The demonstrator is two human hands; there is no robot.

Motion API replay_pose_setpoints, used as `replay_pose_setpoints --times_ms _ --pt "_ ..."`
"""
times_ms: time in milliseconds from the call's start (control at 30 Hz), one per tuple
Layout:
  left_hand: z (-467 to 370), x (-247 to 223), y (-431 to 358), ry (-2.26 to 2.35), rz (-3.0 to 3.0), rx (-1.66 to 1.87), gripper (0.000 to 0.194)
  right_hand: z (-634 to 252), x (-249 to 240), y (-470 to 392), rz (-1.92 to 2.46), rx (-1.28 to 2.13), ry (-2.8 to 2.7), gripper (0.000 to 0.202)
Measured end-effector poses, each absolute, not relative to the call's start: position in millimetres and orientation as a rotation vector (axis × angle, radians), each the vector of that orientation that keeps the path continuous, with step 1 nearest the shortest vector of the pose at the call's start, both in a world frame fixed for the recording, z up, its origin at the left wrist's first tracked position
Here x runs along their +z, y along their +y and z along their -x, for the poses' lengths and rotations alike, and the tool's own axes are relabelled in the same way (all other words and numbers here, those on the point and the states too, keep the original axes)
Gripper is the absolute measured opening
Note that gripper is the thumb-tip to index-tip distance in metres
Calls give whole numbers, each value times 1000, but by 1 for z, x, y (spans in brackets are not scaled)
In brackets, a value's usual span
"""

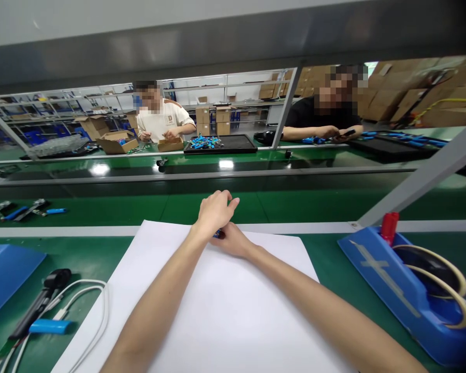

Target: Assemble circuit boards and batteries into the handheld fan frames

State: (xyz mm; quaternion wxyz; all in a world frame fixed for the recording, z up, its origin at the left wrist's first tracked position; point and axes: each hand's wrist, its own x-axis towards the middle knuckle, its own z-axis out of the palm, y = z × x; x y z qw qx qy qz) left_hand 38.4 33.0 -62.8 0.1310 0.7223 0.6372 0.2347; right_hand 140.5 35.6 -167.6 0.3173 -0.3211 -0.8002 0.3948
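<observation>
A big white sheet of paper (pixel 233 316) lies on a green table top (pixel 326 259). Both bare hands are together at the far edge of the sheet. The right hand (pixel 235 240) is curled around a small dark thing with a bit of blue (pixel 218 234). That thing is over the sheet near its far edge, and only a little of it pokes out by the right thumb, close under the left wrist. The rest is hidden. The left hand (pixel 218 208) is just past the far edge, crossing above the right one, with its fingers bent. I cannot tell if it is pinching anything.

Left of the sheet lies a short blue tube (pixel 50 326), beside a white cable (pixel 60 313) that loops onto the sheet. Near them is a long black stick with a round end (pixel 33 311). Right of the sheet sits a blue plastic bin (pixel 427 329) with red sticks (pixel 389 229) in it. Two people (pixel 169 122) (pixel 310 114) sit well past the sheet's far side.
</observation>
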Motion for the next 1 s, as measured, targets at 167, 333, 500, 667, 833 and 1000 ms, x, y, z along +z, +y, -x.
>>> replay_pose_setpoints --times_ms 167,333,500,667,833,1000 --pt "-36 -64 35 1869 -2053 617 24 -141 -167 35 845 1048 -2091 21" --pt "-36 -63 34 1874 -2031 603 22 -141 -167 35 841 1046 -2086 27" --pt "-37 -62 34 1875 -2017 598 22 -141 -168 36 845 1054 -2083 28" --pt "-37 -61 35 1867 -1997 592 22 -142 -170 37 856 1058 -2091 23" --pt "-36 -60 36 1860 -1986 600 22 -141 -173 39 868 1061 -2105 18" --pt "-36 -60 35 1840 -1960 635 21 -141 -172 39 892 1069 -2111 19"
